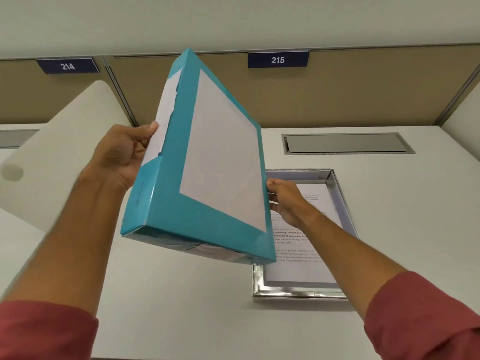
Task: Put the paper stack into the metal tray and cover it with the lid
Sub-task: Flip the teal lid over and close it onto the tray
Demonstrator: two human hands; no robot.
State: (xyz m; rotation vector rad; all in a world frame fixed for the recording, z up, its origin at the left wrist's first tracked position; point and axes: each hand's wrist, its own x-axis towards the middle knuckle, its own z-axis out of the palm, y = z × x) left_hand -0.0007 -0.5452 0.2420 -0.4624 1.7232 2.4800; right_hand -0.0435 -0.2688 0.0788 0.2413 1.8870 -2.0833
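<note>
Both hands grip the teal lid (166, 203), left hand (122, 154) and right hand (284, 201) on opposite edges, tilting it above the desk (181, 307), apparently to swing it over the metal tray (337, 188) where the paper stack (298, 268) already lies.

Blue plates on the partition read "214" (67, 66) and "215" (278, 60) (the tray's paper (298, 271) print is mostly illegible).

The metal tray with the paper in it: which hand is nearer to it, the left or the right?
Right. The right hand holds the teal lid's edge directly over the metal tray and paper stack. The left hand grips the lid's opposite edge, well left of the tray.
</note>
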